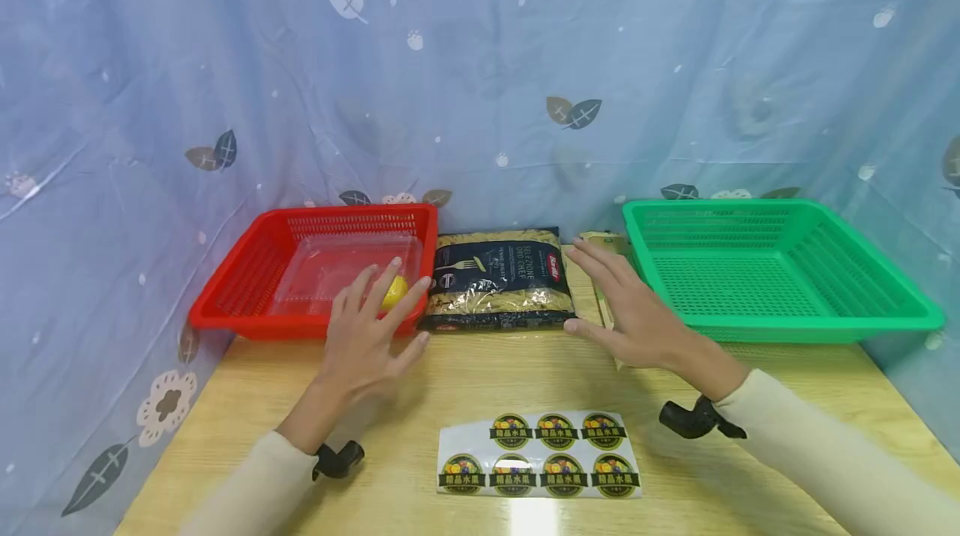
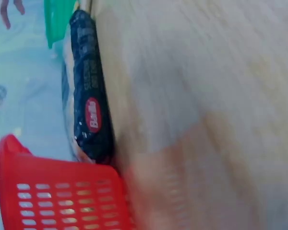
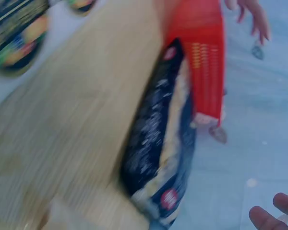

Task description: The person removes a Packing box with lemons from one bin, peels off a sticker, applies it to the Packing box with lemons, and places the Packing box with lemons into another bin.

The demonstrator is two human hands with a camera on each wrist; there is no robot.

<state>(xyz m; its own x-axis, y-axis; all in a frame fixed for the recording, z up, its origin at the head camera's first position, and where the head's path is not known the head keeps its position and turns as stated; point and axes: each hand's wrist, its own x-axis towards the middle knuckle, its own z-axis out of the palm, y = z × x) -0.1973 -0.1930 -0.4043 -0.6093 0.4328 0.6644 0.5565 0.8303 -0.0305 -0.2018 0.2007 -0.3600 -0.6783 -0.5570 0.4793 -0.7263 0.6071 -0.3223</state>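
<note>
A dark bag of pasta [image 1: 498, 279] lies flat on the wooden table [image 1: 420, 403] between a red basket [image 1: 247, 278] and a green basket [image 1: 780, 269]. My left hand [image 1: 371, 328] hovers with spread fingers just left of the bag, in front of the red basket. My right hand [image 1: 626, 303] hovers with straight fingers at the bag's right edge. Neither hand holds anything. The bag [image 2: 89, 96] shows in the left wrist view beside the red basket [image 2: 62, 196], and the bag [image 3: 158, 139] appears blurred in the right wrist view.
A clear plastic box [image 1: 337, 269] and a yellow ball [image 1: 395, 292] sit in the red basket. A sticker sheet [image 1: 540, 454] lies near the front edge. A flat tan box [image 1: 607, 257] lies behind my right hand. Blue cloth walls enclose the table.
</note>
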